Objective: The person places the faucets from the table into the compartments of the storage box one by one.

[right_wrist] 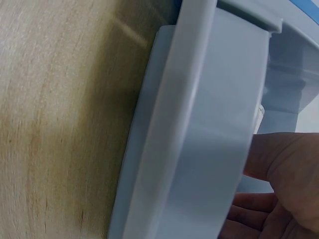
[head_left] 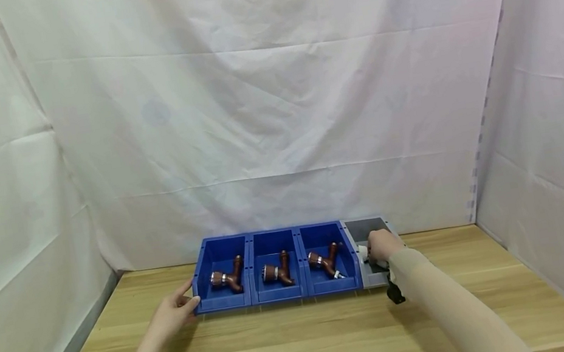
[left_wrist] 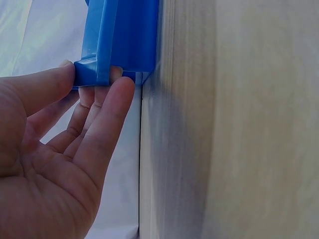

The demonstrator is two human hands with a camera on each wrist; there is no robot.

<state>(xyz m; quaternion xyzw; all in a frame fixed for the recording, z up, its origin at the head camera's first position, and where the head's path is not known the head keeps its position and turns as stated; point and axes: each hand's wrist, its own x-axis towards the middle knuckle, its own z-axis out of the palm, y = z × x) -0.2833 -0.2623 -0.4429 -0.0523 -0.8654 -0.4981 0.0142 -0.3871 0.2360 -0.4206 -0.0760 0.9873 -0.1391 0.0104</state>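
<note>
My left hand (head_left: 168, 317) pinches the front left corner of the leftmost blue bin (head_left: 224, 302), thumb on one side of its edge and fingertips tucked under the lip in the left wrist view. My right hand (head_left: 384, 244) reaches down inside the grey bin (head_left: 375, 280) at the row's right end. Beside its knuckles shows a small white piece (head_left: 363, 251), partly seen near the thumb in the right wrist view too. The bin wall hides the right fingertips, so whether they hold that piece is unclear.
Three blue bins each hold a brown Y-shaped pipe fitting with a ribbed knob: left (head_left: 233, 278), middle (head_left: 284, 270) and right (head_left: 327, 261). A silvery-white bit (head_left: 338, 275) sits at the right one's lower end. White sheeting (head_left: 261, 111) hangs behind the wooden table (head_left: 287, 347).
</note>
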